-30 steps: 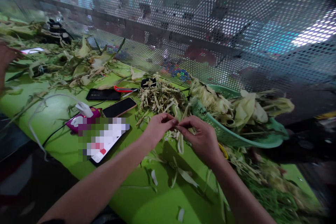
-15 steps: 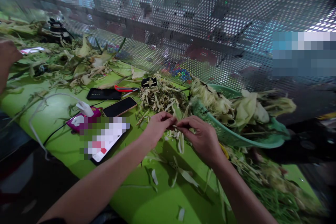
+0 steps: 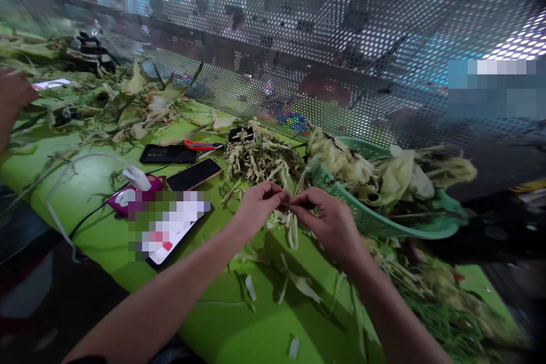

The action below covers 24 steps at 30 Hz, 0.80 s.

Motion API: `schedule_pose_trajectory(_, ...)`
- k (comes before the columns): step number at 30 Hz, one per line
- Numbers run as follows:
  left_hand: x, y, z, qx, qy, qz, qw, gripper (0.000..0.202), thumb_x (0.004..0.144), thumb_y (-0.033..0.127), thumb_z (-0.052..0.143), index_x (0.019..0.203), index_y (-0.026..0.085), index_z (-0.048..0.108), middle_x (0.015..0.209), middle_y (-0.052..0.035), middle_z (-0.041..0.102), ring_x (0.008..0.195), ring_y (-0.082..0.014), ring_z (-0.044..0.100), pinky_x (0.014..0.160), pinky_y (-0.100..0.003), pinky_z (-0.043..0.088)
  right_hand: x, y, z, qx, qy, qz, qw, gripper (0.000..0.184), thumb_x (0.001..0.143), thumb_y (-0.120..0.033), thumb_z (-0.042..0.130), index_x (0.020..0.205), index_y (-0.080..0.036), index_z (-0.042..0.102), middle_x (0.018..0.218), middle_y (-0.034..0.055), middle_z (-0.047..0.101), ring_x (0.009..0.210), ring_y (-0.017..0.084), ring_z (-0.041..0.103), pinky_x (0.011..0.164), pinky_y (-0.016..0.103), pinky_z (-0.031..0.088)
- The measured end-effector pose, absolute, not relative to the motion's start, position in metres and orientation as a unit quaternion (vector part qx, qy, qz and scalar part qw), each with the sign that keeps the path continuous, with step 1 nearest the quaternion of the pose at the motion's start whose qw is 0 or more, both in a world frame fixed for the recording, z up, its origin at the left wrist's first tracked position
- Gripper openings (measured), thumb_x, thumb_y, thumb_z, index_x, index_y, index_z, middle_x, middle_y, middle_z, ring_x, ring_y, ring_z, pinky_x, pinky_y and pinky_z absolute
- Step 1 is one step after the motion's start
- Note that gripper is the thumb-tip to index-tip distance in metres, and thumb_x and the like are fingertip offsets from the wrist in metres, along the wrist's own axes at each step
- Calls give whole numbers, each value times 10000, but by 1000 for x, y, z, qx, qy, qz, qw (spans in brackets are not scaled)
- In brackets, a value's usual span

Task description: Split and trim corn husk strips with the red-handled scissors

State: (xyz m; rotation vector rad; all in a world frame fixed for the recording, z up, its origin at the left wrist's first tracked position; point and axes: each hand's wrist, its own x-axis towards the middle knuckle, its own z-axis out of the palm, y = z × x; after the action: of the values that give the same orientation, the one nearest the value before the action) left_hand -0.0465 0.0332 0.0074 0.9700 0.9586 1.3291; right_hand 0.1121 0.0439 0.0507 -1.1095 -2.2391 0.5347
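Observation:
My left hand [image 3: 256,209] and my right hand [image 3: 330,223] meet fingertip to fingertip above the green table [image 3: 106,182]. Both pinch a pale strip of corn husk [image 3: 292,227] that hangs down between them. Just behind the hands lies a heap of shredded husk strips [image 3: 258,159]. To the right a teal plastic basket [image 3: 384,222] leans on its side, filled with husks and corn silk. Loose husk scraps [image 3: 298,284] lie on the table under my wrists.
Three phones lie left of my hands: a black one [image 3: 168,153], one with an orange rim [image 3: 194,174], one with a lit screen [image 3: 168,227]. A white charger and cable [image 3: 135,177] sit on a pink case. Another person's hand [image 3: 12,94] is at far left. Perforated metal screen behind.
The hands have stayed at the same spot; the fingertips shifted slightly while working the strip. The hand at far left moved a little.

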Motion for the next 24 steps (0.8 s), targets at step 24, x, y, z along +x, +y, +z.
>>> schedule_pose_trajectory(24,-50,34,10,316,354,563,677,191,620,214,747,713,119,610,661,-5,607,612,-103,588,735,-298,499,112,45,49,-382,-832,184,358,53,826,-226,626,828,-207,676,818,35,633,766,171,601,692,279,469)
